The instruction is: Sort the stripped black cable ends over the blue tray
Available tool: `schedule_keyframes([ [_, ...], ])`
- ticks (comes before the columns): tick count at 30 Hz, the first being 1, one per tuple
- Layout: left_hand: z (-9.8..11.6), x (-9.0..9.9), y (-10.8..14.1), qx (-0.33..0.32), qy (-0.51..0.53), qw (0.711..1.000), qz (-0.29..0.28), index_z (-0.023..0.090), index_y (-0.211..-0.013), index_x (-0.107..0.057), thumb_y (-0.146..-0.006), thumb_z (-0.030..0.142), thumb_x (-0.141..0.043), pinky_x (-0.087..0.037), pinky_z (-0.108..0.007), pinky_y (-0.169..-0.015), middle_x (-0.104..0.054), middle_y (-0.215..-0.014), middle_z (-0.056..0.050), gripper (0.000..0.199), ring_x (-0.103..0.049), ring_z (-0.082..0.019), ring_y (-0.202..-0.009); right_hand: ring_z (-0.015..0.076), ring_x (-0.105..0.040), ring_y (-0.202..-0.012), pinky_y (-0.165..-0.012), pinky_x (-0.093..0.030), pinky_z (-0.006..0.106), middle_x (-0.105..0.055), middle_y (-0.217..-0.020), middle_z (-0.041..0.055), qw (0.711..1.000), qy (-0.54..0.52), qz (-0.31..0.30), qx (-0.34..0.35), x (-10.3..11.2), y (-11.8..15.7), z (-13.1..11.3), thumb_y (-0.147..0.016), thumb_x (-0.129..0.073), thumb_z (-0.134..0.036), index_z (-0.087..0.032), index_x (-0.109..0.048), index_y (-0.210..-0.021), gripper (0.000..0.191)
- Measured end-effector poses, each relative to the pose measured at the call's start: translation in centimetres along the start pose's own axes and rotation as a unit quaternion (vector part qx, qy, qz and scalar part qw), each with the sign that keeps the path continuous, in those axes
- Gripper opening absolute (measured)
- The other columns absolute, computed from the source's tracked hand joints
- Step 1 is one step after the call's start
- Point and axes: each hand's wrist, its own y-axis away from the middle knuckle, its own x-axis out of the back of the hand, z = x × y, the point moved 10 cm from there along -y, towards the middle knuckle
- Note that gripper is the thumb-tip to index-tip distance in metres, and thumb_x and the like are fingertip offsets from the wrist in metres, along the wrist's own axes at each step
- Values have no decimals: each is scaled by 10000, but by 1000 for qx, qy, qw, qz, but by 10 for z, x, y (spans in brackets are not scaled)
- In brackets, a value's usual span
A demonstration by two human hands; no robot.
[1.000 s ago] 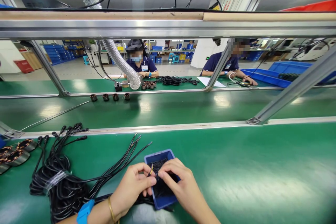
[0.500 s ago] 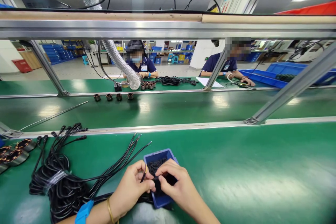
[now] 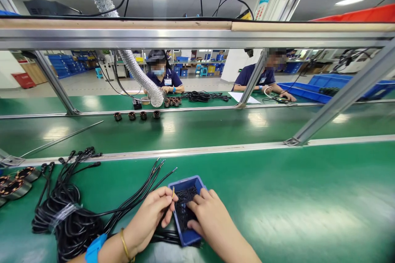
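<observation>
My left hand [image 3: 156,207] is closed in a pinch on a black cable, whose thin yellow wire end [image 3: 173,192] sticks up past the fingertips. It is beside the left wall of a small blue bin [image 3: 190,241]. In the bin lie many short black tube pieces [image 3: 184,209]. My right hand [image 3: 207,213] reaches over the bin's right side with its fingers down among the pieces, thumb and forefinger apart. Some of its fingertips are hidden. Several black cables with bare ends [image 3: 148,185] lie left of the bin, and more pass under my left hand.
A tied bundle of black cables [image 3: 74,230] lies at left, near copper-wound stators [image 3: 17,189]. Metal frame posts [image 3: 327,94] rise beyond the green bench [image 3: 293,197]. Smaller stators [image 3: 131,116] stand in a row farther back. Two co-workers [image 3: 168,80] sit opposite, near a flexible silver duct [image 3: 138,74].
My hands have parted from their meeting over the bin. The right one has lowered into the black pieces; the left has drawn slightly left, still holding the cable, with more yellow wire showing.
</observation>
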Motion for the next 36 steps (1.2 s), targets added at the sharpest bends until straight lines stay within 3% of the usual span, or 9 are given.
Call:
schedule_keyframes([
  [4,-5,-1,-2,4,-24,1000,11,140,-865,-590,-762,420,-682,-318,-189,-453,-559,-674,18,312,-452,-65,-489,256,-635,-850,-737,-438,348,-732,-785,83,997,63,-31,9,-30,-13,-6,-790,-746,-179,-186,-758,-770,25],
  [8,-6,0,-4,-5,-49,999,16,153,-818,-570,-722,429,-705,-349,-205,-469,-596,-649,7,322,-506,-93,-495,232,-623,-832,-722,-436,326,-718,-811,52,999,37,-12,-17,-21,-9,0,-862,-640,-115,-197,-742,-818,138],
  [12,-9,6,-5,-1,-116,993,36,168,-722,-553,-705,375,-680,-259,-198,-439,-466,-479,68,244,-370,-78,-443,203,-601,-856,-760,-446,293,-704,-877,22,992,-116,51,-25,-2,-1,7,-860,-574,-31,-207,-712,-886,225],
  [14,-9,7,-5,-10,-140,989,41,170,-685,-555,-704,351,-670,-217,-202,-441,-386,-468,91,216,-313,-75,-451,197,-593,-852,-764,-446,293,-697,-887,18,981,-177,76,-17,3,1,6,-844,-558,-8,-205,-696,-882,244],
  [17,-5,3,-5,-38,-157,987,24,163,-659,-566,-694,330,-689,-255,-212,-487,-409,-532,73,211,-331,-84,-508,184,-595,-792,-727,-452,286,-690,-852,14,959,-266,95,-6,8,3,2,-829,-547,-22,-207,-682,-866,232],
  [22,-3,2,-5,-49,-156,986,23,163,-645,-562,-687,341,-715,-256,-228,-520,-409,-560,66,237,-322,-93,-543,143,-585,-650,-619,-476,234,-642,-752,1,883,-447,137,-38,22,9,8,-843,-553,-146,-195,-612,-820,80],
  [24,-2,3,-5,-48,-151,987,29,162,-653,-565,-687,342,-715,-254,-231,-524,-409,-566,66,236,-317,-93,-544,144,-585,-641,-612,-483,233,-634,-739,0,870,-464,158,-52,27,12,15,-845,-561,-182,-197,-595,-814,49],
  [30,0,4,-5,-55,-163,984,41,159,-648,-571,-681,311,-713,-270,-234,-538,-420,-574,61,211,-338,-99,-561,158,-649,-676,-671,-509,246,-700,-757,11,875,-448,178,-52,28,15,19,-826,-617,-195,-202,-649,-796,44],
  [36,-1,6,-5,-53,-165,984,43,163,-658,-574,-690,332,-717,-276,-233,-524,-421,-553,67,223,-349,-98,-542,173,-693,-693,-660,-544,247,-747,-776,28,831,-508,209,-86,26,16,28,-788,-681,-250,-198,-665,-711,94],
])
